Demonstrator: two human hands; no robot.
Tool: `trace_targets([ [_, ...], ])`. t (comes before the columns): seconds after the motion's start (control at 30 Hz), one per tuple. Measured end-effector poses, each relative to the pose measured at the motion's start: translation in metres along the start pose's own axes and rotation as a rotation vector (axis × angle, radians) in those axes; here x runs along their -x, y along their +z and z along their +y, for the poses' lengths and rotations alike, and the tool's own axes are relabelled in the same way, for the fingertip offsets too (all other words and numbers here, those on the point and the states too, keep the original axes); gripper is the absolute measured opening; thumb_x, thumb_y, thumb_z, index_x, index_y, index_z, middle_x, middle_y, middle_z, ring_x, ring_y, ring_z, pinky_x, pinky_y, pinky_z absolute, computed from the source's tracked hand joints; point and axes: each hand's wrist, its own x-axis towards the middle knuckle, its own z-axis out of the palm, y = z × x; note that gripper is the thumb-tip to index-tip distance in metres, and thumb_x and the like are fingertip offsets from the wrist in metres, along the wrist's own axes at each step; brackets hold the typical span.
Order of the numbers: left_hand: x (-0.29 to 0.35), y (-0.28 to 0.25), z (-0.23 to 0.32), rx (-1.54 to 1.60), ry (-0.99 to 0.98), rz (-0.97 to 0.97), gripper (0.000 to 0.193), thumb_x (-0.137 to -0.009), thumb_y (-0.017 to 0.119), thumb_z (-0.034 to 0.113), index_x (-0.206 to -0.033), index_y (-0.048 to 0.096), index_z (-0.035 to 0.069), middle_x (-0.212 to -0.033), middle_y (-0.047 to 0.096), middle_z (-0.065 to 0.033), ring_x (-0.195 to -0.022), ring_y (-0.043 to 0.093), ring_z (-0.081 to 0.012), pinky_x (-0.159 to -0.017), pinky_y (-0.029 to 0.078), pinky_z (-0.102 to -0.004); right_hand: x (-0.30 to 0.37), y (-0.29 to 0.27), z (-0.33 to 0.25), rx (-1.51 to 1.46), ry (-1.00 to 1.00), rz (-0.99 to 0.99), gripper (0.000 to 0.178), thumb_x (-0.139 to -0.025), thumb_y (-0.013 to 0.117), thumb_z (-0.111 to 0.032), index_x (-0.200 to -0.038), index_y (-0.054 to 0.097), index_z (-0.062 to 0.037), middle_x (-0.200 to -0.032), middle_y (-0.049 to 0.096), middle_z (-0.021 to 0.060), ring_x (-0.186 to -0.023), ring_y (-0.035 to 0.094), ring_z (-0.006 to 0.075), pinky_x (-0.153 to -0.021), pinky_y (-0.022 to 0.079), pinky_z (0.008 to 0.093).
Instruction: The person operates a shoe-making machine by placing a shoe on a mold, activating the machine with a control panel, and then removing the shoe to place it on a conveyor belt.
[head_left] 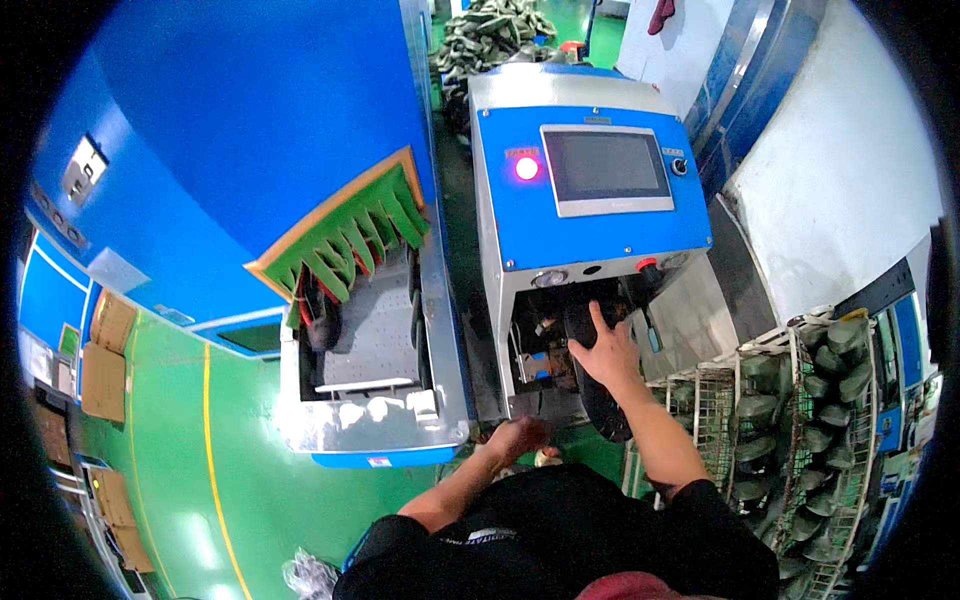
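Note:
My right hand (pixel 607 354) lies over a long black shoe-shaped piece (pixel 600 402) at the open front of a blue and white machine (pixel 510 225). Its thumb and index finger are spread apart, pressing or resting on the piece's upper part. Lower and to the left, my left hand (pixel 522 436) is near the machine's bottom front edge. Shadow and blur hide its fingers, so its grip is unclear. Inside the opening, small metal and blue parts are partly visible beside the black piece.
A dark screen (pixel 605 165), a lit red button (pixel 526 168) and a red-topped knob (pixel 648 268) face me. On the left, a conveyor (pixel 370 345) carries a dark shoe (pixel 322 318) under a green strip curtain (pixel 345 240). Wire racks (pixel 790 440) of shoe lasts stand right.

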Motion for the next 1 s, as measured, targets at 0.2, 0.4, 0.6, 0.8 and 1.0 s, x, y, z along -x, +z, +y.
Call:
trace_targets([
  [0.2, 0.059, -0.038, -0.020, 0.448, 0.059, 0.299, 0.028, -0.101, 0.050, 0.021, -0.113, 0.062, -0.002, -0.112, 0.067, -0.0174, -0.097, 0.068, -0.0289, -0.084, 0.056, -0.0387, 0.004, -0.001, -0.005, 0.029, -0.044, 0.082, 0.087, -0.088, 0.061, -0.060, -0.159, 0.022, -0.0294, -0.115, 0.054, 0.0327, -0.069, 0.062, 0.0377, -0.057, 0.053, 0.0435],
  [0.4, 0.043, -0.043, -0.036, 0.270, 0.013, 0.301, 0.027, -0.098, 0.051, 0.019, -0.111, 0.061, -0.003, -0.099, 0.068, -0.0182, -0.091, 0.069, -0.0298, -0.080, 0.057, -0.0399, 0.011, 0.041, 0.026, 0.073, -0.186, 0.498, 0.084, -0.085, 0.065, -0.061, -0.156, 0.035, -0.0272, -0.095, 0.053, 0.0231, -0.049, 0.045, 0.0238, -0.046, 0.044, 0.0365],
  [0.6, 0.012, -0.016, -0.011, 0.173, 0.021, 0.234, 0.034, -0.102, 0.050, 0.023, -0.123, 0.061, -0.001, -0.104, 0.069, -0.0166, -0.094, 0.069, -0.0295, -0.081, 0.057, -0.0392, 0.035, 0.033, 0.029, -0.081, -0.223, 0.634, 0.083, -0.080, 0.075, -0.051, -0.151, 0.043, -0.0237, -0.101, 0.054, 0.0273, -0.061, 0.053, 0.0301, -0.051, 0.047, 0.0388],
  [0.8, 0.033, 0.041, 0.029, 0.166, -0.061, 0.135, 0.047, -0.105, 0.045, 0.038, -0.131, 0.054, -0.001, -0.113, 0.066, -0.0153, -0.095, 0.066, -0.0288, -0.084, 0.055, -0.0399, 0.133, 0.028, 0.044, -0.127, -0.342, 0.706, 0.092, -0.071, 0.082, -0.038, -0.152, 0.041, -0.0235, -0.103, 0.051, 0.0272, -0.070, 0.055, 0.0398, -0.055, 0.047, 0.0440],
  [1.0, 0.054, 0.077, 0.061, 0.229, -0.171, -0.367, 0.070, -0.097, 0.042, 0.068, -0.128, 0.058, 0.008, -0.109, 0.067, -0.0115, -0.094, 0.066, -0.0236, -0.082, 0.055, -0.0368, 0.205, 0.066, 0.061, -0.262, -0.303, 0.626, 0.084, -0.073, 0.080, -0.056, -0.145, 0.050, -0.0246, -0.119, 0.056, 0.0319, -0.094, 0.065, 0.0451, -0.076, 0.056, 0.0458],
])
